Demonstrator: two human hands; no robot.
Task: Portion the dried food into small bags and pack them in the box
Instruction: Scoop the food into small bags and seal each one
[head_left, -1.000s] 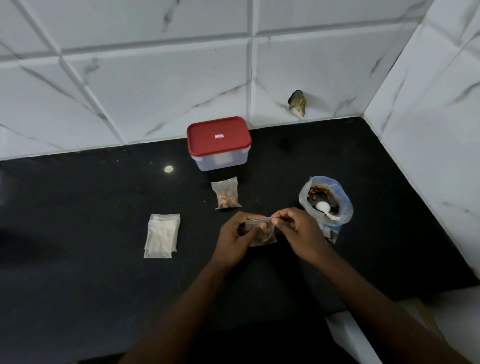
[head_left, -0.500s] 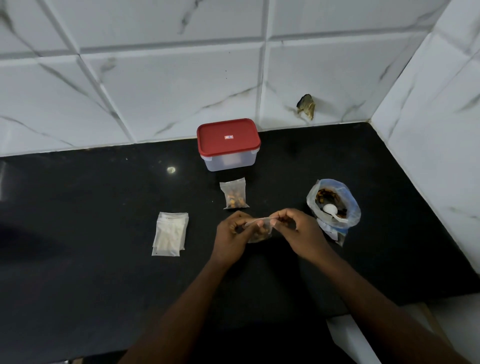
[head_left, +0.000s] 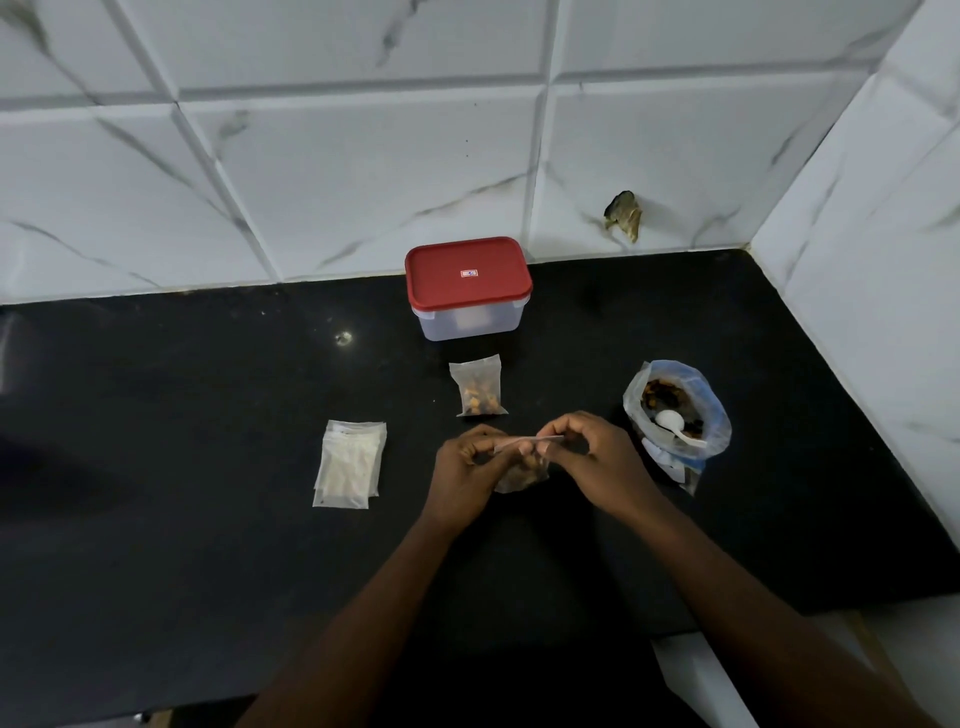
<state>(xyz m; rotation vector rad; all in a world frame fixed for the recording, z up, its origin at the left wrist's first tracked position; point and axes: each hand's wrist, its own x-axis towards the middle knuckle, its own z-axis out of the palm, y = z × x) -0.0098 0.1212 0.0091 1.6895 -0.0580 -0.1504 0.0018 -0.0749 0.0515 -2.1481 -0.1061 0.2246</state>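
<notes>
The small bag (head_left: 522, 470), holding a portion of dried food, is held at the centre of the frame just over the black surface (head_left: 208, 389), its top strip pinched at either end by the left hand (head_left: 467, 467) and the right hand (head_left: 597, 457), apparently so the seal can be pressed shut. A filled bag (head_left: 478, 387) is laid just above, near the lidded box (head_left: 467, 288), seemingly awaiting packing. The spoon (head_left: 675, 423) is left in the open supply bag (head_left: 711, 415) at right, and empty bags (head_left: 348, 462) are stacked at left, for further portions.

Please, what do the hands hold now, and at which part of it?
Both hands hold one small filled bag by its top strip: the left hand pinches its left end, the right hand its right end.
</notes>
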